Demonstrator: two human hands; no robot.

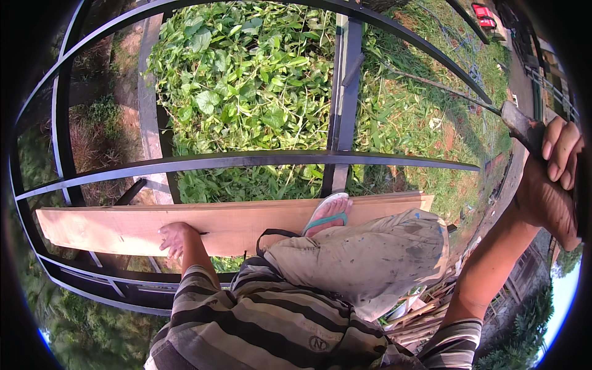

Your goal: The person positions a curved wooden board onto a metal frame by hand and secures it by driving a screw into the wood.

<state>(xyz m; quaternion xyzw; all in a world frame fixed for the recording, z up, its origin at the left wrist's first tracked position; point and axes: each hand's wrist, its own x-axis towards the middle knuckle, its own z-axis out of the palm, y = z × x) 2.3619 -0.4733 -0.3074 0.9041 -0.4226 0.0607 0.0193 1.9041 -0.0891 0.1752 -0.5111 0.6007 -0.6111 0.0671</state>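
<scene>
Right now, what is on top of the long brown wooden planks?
The left hand and a foot in a white, teal-strapped sandal rest on the planks; wood beneath them is covered.

The plank [123, 227] is pinkish tan, the sandal [331, 219] on it teal-strapped. Beyond the plank are black bars [259, 160] and bright green leaves [246, 92]; before it, a shirt [271, 317] striped black and grey.

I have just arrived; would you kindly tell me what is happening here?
A person's left hand rests on wooden planks lying across a black metal frame, while the raised right hand grips a dark tool, possibly a hammer. One foot, in a green-strapped flip-flop, is on the planks.
</scene>
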